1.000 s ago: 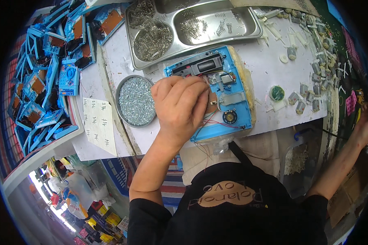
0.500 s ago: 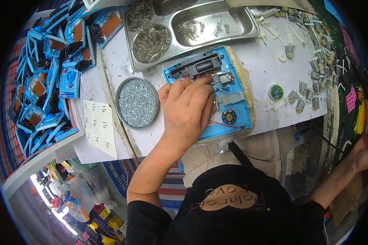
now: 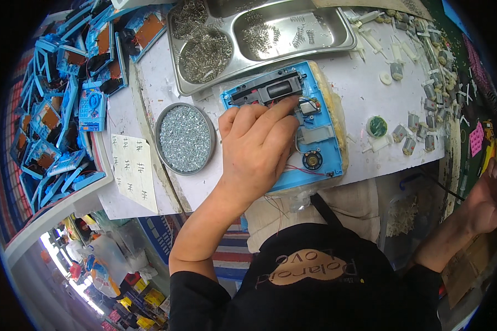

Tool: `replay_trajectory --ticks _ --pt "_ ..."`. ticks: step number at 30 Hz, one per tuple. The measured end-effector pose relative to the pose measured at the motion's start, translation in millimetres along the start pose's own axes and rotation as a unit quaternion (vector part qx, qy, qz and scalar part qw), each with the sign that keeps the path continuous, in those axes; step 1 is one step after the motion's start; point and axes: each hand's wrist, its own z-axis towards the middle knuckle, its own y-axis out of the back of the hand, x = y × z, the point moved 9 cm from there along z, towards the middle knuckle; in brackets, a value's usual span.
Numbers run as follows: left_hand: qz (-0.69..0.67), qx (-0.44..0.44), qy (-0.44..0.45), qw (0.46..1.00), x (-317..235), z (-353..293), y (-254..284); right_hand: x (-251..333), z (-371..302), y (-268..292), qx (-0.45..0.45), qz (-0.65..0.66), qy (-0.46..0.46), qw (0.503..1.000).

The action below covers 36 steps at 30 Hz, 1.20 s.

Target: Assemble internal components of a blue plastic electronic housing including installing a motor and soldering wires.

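Note:
A blue plastic casing [image 3: 329,157] lies open in front of me, with parts fitted inside it. Across its top runs a black battery holder [image 3: 279,88]; below are a small motor with a white part [image 3: 309,106] and a round black speaker [image 3: 312,160]. My left hand [image 3: 254,146] lies over the casing's left half, its fingers bent and close together. The index fingertip touches down between the battery holder and the motor; anything beneath the fingers is hidden. My right hand [image 3: 487,207] is far off at the right rim, its fingers lost in the dark edge.
A round dish of small screws [image 3: 185,138] stands left of the casing. Beyond it is a metal tray [image 3: 284,55] with springs. Many blue casings [image 3: 66,116] are piled far left. Small motors [image 3: 408,144] and a green roll [image 3: 376,127] lie at right.
My left index finger has slid slightly right, toward the motor. At the right rim my right hand has turned and its wrist has bent. The view has shifted a little.

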Motion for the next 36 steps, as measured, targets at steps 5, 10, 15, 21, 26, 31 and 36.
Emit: replay_trajectory --ticks 5,10,15,21,26,31,36 --pt "0.008 0.026 0.015 1.000 1 2 -3 -2 -2 -6 0.024 -0.015 -0.002 1.000" --pt "0.005 0.037 0.014 0.999 1 5 -3 -5 -2 0 0.004 -0.011 -0.004 1.000" --pt "0.001 0.022 -0.010 1.000 -1 5 -1 -5 -4 -3 -0.007 -0.012 -0.010 1.000" --pt "0.009 0.059 -0.021 0.998 -3 10 -7 -3 -6 -10 0.005 -0.033 -0.008 0.999" --pt "0.027 0.071 0.013 0.997 -3 10 -7 -4 -10 -22 -0.060 -0.037 -0.008 0.998" --pt "0.064 0.067 0.040 0.995 -6 12 -4 -10 -7 -24 -0.005 0.022 -0.018 1.000" --pt "0.059 0.053 0.066 0.995 -4 2 -4 -16 -10 -23 0.038 0.008 -0.014 0.999"
